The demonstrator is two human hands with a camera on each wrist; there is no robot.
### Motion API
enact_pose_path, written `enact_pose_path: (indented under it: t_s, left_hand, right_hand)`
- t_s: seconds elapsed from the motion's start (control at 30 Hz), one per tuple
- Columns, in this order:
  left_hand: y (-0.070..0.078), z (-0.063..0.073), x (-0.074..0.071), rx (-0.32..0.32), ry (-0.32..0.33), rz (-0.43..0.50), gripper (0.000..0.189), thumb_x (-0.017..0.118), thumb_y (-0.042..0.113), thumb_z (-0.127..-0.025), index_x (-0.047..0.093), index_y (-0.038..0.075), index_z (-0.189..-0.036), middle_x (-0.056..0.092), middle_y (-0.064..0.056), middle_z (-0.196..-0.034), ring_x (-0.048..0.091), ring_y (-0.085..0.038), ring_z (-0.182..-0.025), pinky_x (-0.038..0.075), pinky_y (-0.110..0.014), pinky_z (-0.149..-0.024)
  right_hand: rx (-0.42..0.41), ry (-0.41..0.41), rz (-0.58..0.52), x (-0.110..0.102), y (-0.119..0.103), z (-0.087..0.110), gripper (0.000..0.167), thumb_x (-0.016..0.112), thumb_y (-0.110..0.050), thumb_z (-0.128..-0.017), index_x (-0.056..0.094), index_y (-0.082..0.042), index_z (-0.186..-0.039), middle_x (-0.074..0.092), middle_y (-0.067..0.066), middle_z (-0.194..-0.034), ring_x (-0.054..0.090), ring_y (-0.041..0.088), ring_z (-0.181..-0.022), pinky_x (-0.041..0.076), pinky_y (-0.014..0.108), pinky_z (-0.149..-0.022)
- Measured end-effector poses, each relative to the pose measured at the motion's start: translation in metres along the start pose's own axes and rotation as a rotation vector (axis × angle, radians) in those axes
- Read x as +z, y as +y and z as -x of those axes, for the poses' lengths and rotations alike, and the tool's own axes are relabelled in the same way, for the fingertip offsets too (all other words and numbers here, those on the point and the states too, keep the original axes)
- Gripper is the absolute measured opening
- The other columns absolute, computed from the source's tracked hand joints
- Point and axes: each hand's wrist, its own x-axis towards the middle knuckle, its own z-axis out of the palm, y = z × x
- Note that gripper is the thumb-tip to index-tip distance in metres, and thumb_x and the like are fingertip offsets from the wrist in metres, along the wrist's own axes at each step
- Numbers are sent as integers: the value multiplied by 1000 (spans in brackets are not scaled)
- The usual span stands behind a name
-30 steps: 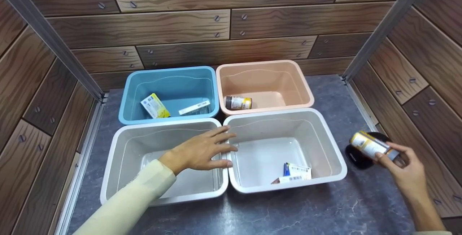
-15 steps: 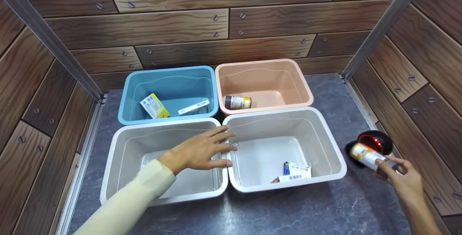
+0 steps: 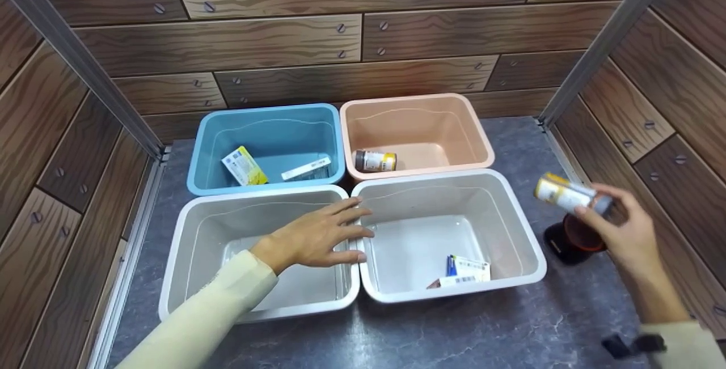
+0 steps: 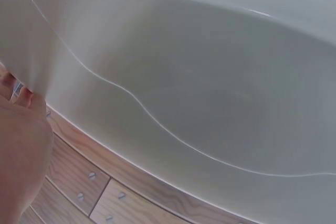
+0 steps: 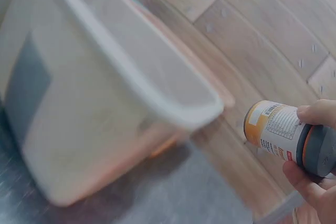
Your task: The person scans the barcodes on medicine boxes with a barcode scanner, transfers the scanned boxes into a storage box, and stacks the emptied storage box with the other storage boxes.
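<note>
My right hand (image 3: 630, 241) grips a bottle (image 3: 569, 194) by its dark-capped end, above and just behind a black barcode scanner (image 3: 561, 244). The bottle lies nearly level, tilted slightly. In the right wrist view the bottle (image 5: 278, 129) shows a white and orange label with a barcode and a printed table; fingers and thumb close around its cap end. My left hand (image 3: 317, 236) is spread flat with straight fingers over the meeting rims of two light grey bins. In the left wrist view, that hand (image 4: 23, 145) lies at a bin's rim.
The left grey bin (image 3: 170, 267) and right grey bin (image 3: 527, 244) stand in front; the right one holds small boxes (image 3: 472, 268). Behind, a blue bin (image 3: 195, 153) contains two boxes (image 3: 244, 166). A similar bottle (image 3: 375, 161) lies in the peach bin (image 3: 482, 136). Wood-patterned walls enclose three sides.
The bottle has dipped toward the scanner, whose red light glowed half a second ago, then risen up and to the left in my right hand. My left hand stays put.
</note>
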Motion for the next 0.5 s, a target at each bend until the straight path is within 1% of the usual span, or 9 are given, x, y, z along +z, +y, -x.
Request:
enact_pose_path:
  t_s: [0.13,0.27,0.33,0.37,0.43,0.5]
  left_hand:
    - [0,0,0,-3,-2,1,63,44,66,-111,58,28,-159,35,-4,-179,19,-32,-170,28,-49,-137]
    - [0,1,-1,-12,-5,6,63,44,67,-111,58,29,-159,34,-3,-179,18,-32,-171,28,-49,-136]
    - [1,1,-1,-16,-9,6,64,43,68,-111,57,30,-160,33,-2,-180,18,-31,-171,28,-49,-137]
    - [0,1,-1,-17,-10,5,64,43,68,-111,57,30,-160,33,-2,-180,18,-31,-171,28,-49,-137]
    - [0,1,-1,-21,-15,2,64,43,68,-111,57,30,-160,32,-2,-180,17,-31,-171,27,-48,-137]
    - [0,0,-1,-22,-17,-2,64,43,68,-111,57,30,-160,33,-2,-180,17,-31,-171,27,-48,-137]
  right_hand:
    - [-76,-27,-48,16,-27,-30,49,81,-6,-98,68,-22,-142,64,-25,-116,64,-6,-103,56,7,-85]
    - [-114,-54,-109,40,-48,-60,47,81,-5,-98,69,-20,-141,65,-19,-118,65,-2,-101,58,9,-81]
    - [-129,-75,-122,52,-57,-74,46,81,-5,-98,69,-19,-141,64,-16,-118,65,-1,-100,58,9,-80]
    - [-134,-85,-126,59,-61,-81,47,81,-5,-98,69,-17,-141,64,-16,-118,65,-1,-100,58,9,-79]
    - [-144,-111,-128,71,-69,-94,48,80,-5,-98,67,-10,-144,64,-16,-118,65,-1,-99,57,9,-80]
    - [-156,-137,-90,83,-77,-106,49,80,-7,-99,65,-4,-146,63,-15,-118,63,-2,-99,55,9,-81]
